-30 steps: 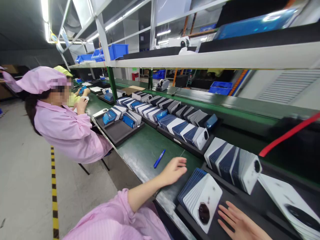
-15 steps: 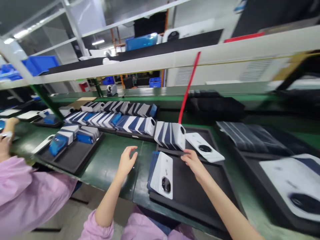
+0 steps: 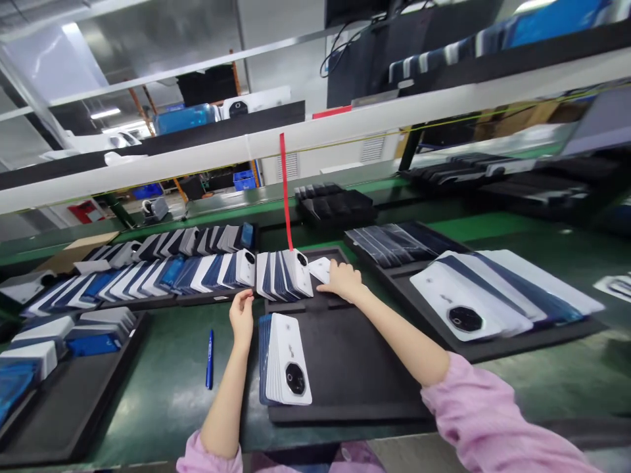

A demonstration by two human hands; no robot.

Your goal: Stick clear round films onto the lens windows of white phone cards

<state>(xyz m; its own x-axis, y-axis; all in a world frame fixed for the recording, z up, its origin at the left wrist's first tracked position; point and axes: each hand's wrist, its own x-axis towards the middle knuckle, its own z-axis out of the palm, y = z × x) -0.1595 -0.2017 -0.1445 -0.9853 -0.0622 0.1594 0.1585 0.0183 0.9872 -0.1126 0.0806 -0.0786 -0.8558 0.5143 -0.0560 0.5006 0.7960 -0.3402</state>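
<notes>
Black tray lying on the green bench, two compartments showing, a ridge running between them. Front stack of panels resting at the tray's left in the near compartment: glossy white face on top, large round black lens window sitting toward the near end, small dark marks above it. Dark blue edges fanning out on the left. Upright panels standing in the far compartment, white and navy alternating, leaning in a tight row. Single white panel lying just right of that row, mostly hiding beneath the right hand.

Right forearm slanting in across the tray, palm facing down, fingers curving over the panel; cannot tell whether they are gripping it. Left forearm rising steeply beside the front stack. Left hand hovering over the tray's left side, released, fingers curling loosely. Blue pen lying on the bench left of that wrist.
</notes>
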